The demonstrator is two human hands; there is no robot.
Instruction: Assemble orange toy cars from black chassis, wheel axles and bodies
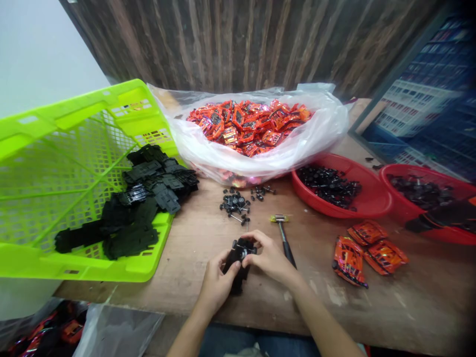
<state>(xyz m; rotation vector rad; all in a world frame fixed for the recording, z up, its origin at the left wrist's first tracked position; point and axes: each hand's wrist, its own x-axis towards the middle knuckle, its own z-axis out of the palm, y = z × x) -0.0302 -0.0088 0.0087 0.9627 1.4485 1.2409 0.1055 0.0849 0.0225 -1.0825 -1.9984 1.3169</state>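
The left hand (219,278) and the right hand (270,255) are pinching one flat black chassis (238,281) over the wooden surface (201,233). From it, three glossy orange shells (348,260) lie at three o'clock, one hammer (284,238) and two round red bowls (370,191) at two, one latticed plastic crate (92,270) at ten.

Between two hands (217,277) (268,254), one black chassis (233,256); to their right, one hammer (285,244), three loose orange shells (348,260) (367,231) (386,256), two red basins (374,192) (397,214); left, one green crate (92,270).
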